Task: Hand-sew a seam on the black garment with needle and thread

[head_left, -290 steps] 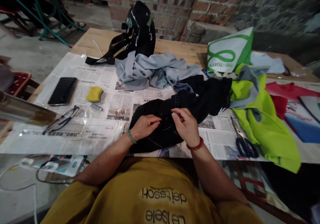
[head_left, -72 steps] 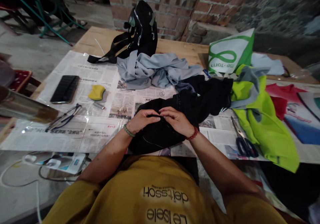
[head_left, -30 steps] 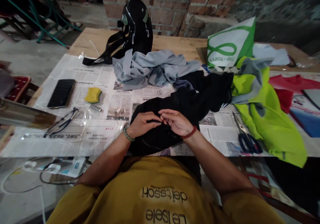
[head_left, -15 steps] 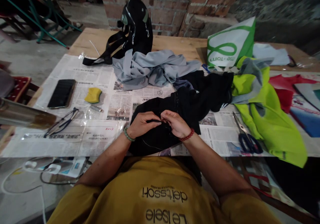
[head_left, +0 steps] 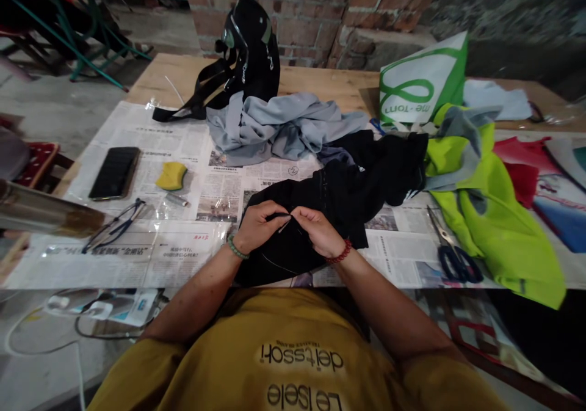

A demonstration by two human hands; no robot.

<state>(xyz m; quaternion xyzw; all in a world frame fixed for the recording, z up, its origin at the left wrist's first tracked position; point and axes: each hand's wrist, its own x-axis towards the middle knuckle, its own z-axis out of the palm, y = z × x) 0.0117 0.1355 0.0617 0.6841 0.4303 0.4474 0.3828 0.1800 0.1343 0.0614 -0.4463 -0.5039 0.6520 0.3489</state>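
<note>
Fingers (head_left: 270, 207) of the left hand (head_left: 253, 228): thumb and forefinger pinched together, as far as we can see, on a raised bit of the black garment (head_left: 348, 191).
Fingers of the right hand (head_left: 323, 234): thumb and forefinger pinched too, their tips meeting the left ones, seemingly on the same dark bit; anything finer between them is too small for us to tell.
Head view: our only one; we place everything from the grey cloth (head_left: 286, 127).
Step in hand: we judge it to be close fingertip work on a small part of the garment, with thread in play.
Next move: in our judgement it calls for a steady left pinch, a light, exact right one, and slack kept free of tangles.
Black garment's place: on the worktop (head_left: 320, 80), nearer us than the grey cloth.
Its long axis: aslant, we see, from a broad end in front of the grey cloth to a narrower end past that cloth's right side, pointing away and rightward; whether it is all one piece we cannot tell.
Pale thread (head_left: 277, 267): a curved line on the broad end, on our side of the grey cloth.
Scissors (head_left: 451, 246): right of the grey cloth and nearer us, apart from both hands.
</note>
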